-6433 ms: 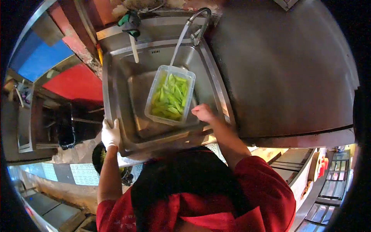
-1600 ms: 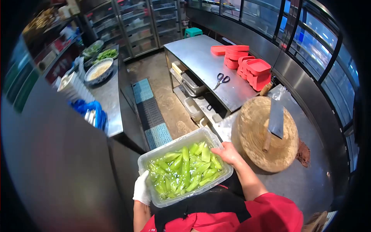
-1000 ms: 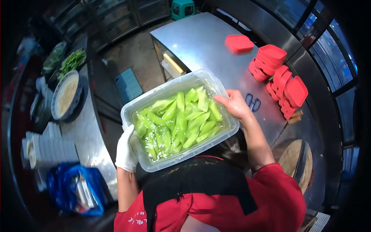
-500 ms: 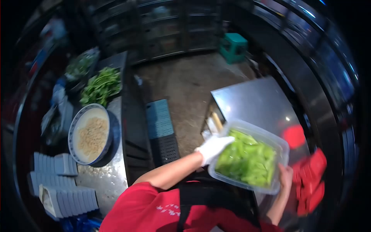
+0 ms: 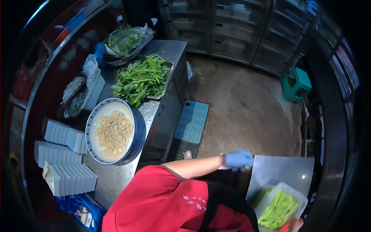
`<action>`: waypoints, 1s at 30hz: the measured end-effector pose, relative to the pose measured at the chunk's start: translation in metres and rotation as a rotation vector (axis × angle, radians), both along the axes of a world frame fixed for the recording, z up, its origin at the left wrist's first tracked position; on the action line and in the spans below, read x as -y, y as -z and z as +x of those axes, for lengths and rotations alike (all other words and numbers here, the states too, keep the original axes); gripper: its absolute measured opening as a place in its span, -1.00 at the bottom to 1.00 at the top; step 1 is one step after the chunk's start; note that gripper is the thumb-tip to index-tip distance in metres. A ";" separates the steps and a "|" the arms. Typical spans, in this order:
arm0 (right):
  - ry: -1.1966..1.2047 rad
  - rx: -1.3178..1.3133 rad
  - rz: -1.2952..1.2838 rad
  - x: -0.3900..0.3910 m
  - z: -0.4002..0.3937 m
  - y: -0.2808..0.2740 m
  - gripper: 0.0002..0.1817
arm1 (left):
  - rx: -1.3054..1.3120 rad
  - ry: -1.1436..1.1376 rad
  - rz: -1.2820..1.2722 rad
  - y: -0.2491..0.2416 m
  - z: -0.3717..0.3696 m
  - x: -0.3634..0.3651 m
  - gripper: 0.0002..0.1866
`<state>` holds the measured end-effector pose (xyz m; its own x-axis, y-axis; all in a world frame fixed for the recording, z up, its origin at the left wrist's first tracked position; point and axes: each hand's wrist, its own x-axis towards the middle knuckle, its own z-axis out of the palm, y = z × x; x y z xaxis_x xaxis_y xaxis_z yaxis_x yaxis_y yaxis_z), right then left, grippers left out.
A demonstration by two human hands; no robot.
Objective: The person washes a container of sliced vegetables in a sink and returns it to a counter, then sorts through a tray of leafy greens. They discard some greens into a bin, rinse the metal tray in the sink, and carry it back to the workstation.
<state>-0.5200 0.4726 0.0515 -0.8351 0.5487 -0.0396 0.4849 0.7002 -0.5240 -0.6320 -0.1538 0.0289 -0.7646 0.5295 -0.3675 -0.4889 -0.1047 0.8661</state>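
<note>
A clear plastic container (image 5: pixel 280 207) of cut green vegetables is at the lower right, tilted over the steel table (image 5: pixel 284 166). My right hand (image 5: pixel 294 224), partly cut off by the frame, grips its lower right corner. Something red shows beside that hand. My left hand (image 5: pixel 236 159), in a pale glove, is apart from the container, just off the table's left edge. Motion blurs its fingers, and no object shows in it. More green shows at the container's left side, too blurred to make out.
On the left counter stand a patterned bowl (image 5: pixel 110 130) of pale rings in liquid, a tray of leafy greens (image 5: pixel 145 77), bagged greens (image 5: pixel 125 41) and stacked white dishes (image 5: pixel 71 178). A green stool (image 5: pixel 296 85) and a blue mat (image 5: pixel 192 120) are on the floor.
The view has swung left. My left hand has let go of the container and moved away from it. The container, still in my right hand, now sits lower in view.
</note>
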 end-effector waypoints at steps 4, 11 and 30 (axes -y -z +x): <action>0.086 0.007 0.192 0.063 -0.088 -0.044 -0.61 | 0.197 -0.778 -0.062 0.016 -0.028 0.156 -0.84; 0.077 -0.028 -0.285 0.254 -0.275 -0.118 -0.71 | 0.355 -1.723 0.196 0.037 -0.025 0.334 -0.87; -2.025 0.243 0.190 0.974 -0.627 0.013 -0.75 | 0.139 -2.374 0.190 0.037 -0.069 0.366 -0.52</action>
<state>-1.1473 -0.5015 0.0384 -0.1181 -0.9508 -0.2864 -0.8578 0.2429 -0.4529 -0.7006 -0.5198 -0.0078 0.1465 -0.8410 -0.5208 0.5062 -0.3886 0.7699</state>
